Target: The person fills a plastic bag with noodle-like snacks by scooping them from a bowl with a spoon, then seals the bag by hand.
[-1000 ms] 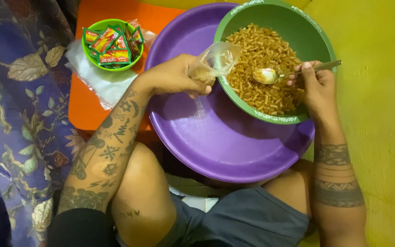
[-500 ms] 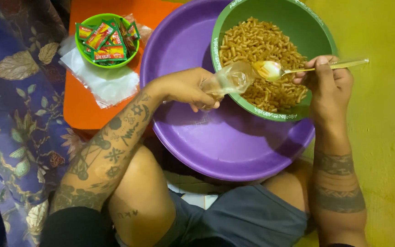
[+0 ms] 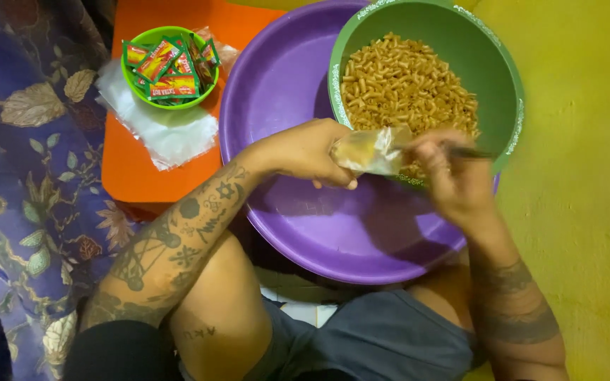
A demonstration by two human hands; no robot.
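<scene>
While closed, left hand (image 3: 310, 150) around clear bag (image 3: 374, 149)

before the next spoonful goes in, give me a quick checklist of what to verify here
1. Left hand grips the small clear bag: ok.
2. Bag mouth faces the right hand: ok.
3. Spoon loaded: cannot tell, blurred.
4. Bag sits over the purple basin, at the green bowl's rim, to catch spills: ok.
5. Macaroni left in the bowl: ok.
6. Sachets within reach: ok.
</scene>
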